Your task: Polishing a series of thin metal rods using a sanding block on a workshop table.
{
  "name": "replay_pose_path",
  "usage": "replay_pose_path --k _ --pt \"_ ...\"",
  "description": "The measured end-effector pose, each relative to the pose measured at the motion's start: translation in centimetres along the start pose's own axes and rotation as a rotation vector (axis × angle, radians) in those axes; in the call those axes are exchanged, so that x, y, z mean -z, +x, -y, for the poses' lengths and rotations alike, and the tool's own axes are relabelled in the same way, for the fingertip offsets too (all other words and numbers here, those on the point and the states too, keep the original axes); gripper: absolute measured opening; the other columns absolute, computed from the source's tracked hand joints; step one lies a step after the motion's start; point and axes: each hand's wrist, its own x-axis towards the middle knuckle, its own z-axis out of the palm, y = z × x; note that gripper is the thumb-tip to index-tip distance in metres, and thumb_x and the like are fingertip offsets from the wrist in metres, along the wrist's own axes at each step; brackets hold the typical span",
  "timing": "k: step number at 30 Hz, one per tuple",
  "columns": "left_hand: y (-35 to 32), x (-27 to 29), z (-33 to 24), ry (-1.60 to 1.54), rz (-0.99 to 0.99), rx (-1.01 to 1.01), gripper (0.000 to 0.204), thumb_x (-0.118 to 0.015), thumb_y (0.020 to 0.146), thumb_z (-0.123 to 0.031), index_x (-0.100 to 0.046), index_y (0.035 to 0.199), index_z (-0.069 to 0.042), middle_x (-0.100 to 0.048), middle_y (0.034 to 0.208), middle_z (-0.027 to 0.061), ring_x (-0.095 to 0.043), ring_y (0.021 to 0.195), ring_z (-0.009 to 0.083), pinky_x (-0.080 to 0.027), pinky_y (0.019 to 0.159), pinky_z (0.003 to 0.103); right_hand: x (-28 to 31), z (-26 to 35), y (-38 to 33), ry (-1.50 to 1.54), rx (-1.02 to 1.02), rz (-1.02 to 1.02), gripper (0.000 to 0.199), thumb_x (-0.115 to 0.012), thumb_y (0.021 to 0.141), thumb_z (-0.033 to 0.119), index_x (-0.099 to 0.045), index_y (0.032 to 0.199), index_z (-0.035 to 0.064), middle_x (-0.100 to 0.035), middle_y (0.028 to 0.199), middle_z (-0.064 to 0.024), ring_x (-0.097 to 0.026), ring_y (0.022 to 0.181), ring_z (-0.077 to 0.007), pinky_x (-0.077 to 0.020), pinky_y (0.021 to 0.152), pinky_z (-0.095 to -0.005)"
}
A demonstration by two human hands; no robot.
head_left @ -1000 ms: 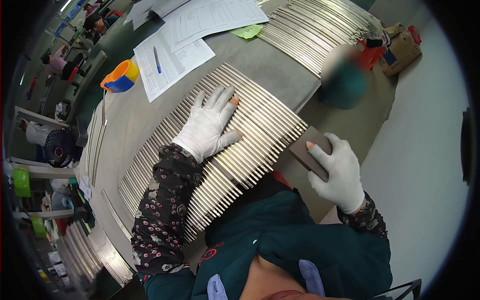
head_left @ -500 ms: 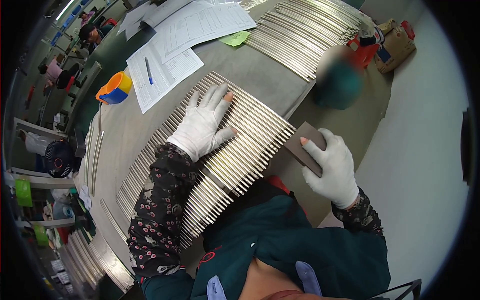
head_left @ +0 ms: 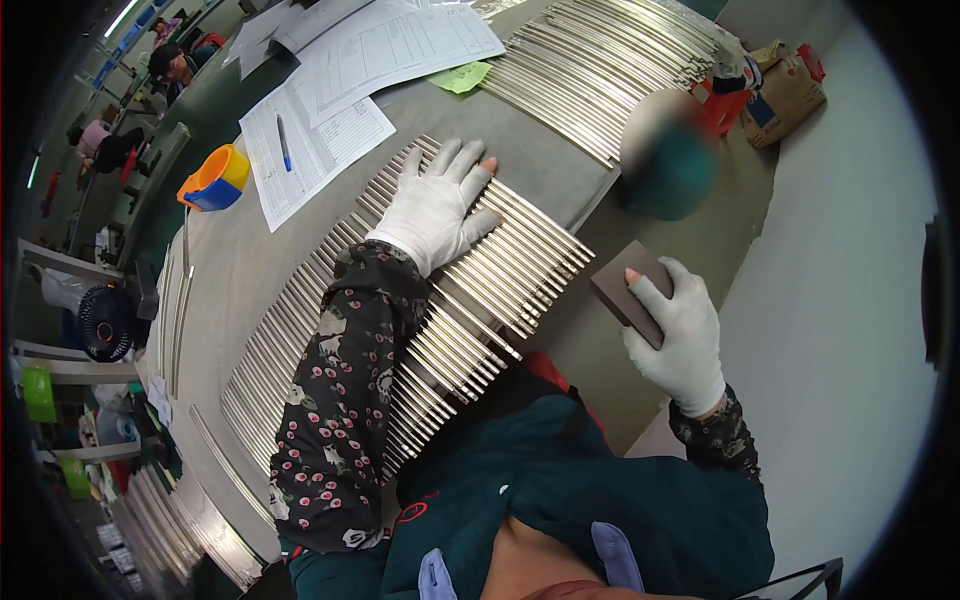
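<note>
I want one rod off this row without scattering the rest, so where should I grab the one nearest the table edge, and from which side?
Probably by its overhanging tip. The metal rods lie packed side by side under the left hand, their ends jutting past the table edge toward you. Pinch one end from the near side; the right hand holds a brown block.

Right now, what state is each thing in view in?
Left hand: gloved, open, lying flat on the rods.
Right hand: gloved, grip shut on the brown block, off the table edge.
Brown block: held, clear of the rods.
Metal rods: lying side by side in a row, ends overhanging the table edge.
Pen: lying on the papers.
</note>
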Motion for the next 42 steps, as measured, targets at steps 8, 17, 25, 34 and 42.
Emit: replay_pose_path --k 8,17,25,34,42 --pt "0.7 0.0 -0.2 -0.006 -0.011 0.013 0.060 -0.044 0.092 -0.049 -0.044 0.138 -0.010 -0.036 0.147 0.0109 -0.026 0.140 0.0295 -0.018 0.113 0.055 -0.2 1.0 0.4 0.080 0.049 0.021 0.055 -0.074 0.062 0.018 -0.063 0.115 0.0127 -0.052 0.118 -0.0213 -0.055 0.094 -0.0354 -0.0495 0.079 -0.0416" --pt "-0.1 -0.2 0.0 0.005 -0.052 0.004 0.061 -0.046 0.091 -0.049 -0.045 0.137 -0.009 -0.037 0.146 0.0109 -0.028 0.139 0.0291 -0.019 0.113 0.055 -0.1 0.5 0.6 0.071 0.053 0.010 0.060 -0.075 0.061 0.018 -0.060 0.119 0.0143 -0.050 0.121 -0.0218 -0.054 0.098 -0.0360 -0.0479 0.083 -0.0427" --pt "-0.4 0.0 -0.3 -0.013 -0.071 0.024 0.058 -0.047 0.090 -0.046 -0.047 0.134 -0.007 -0.040 0.145 0.0108 -0.030 0.138 0.0283 -0.020 0.113 0.053 -0.8 0.7 2.6 0.048 0.101 -0.039 0.063 -0.077 0.062 0.021 -0.058 0.122 0.0160 -0.047 0.125 -0.0225 -0.053 0.102 -0.0367 -0.0469 0.085 -0.0430" --pt "0.1 -0.1 -0.6 -0.030 -0.109 0.023 0.053 -0.049 0.090 -0.041 -0.050 0.131 -0.007 -0.042 0.142 0.0100 -0.033 0.136 0.0280 -0.021 0.112 0.053 -3.5 2.9 7.9 -0.043 0.186 -0.068 0.051 -0.070 0.071 0.022 -0.061 0.120 0.0150 -0.052 0.115 -0.0219 -0.055 0.091 -0.0345 -0.0488 0.075 -0.0436" --pt "-0.3 -0.1 -0.1 -0.024 -0.094 0.027 0.052 -0.047 0.091 -0.041 -0.051 0.130 -0.007 -0.042 0.142 0.0104 -0.031 0.137 0.0281 -0.021 0.112 0.054 2.0 -0.4 1.6 -0.060 0.078 0.138 0.052 -0.071 0.062 0.015 -0.063 0.114 0.0124 -0.053 0.116 -0.0224 -0.056 0.093 -0.0364 -0.0486 0.079 -0.0431"
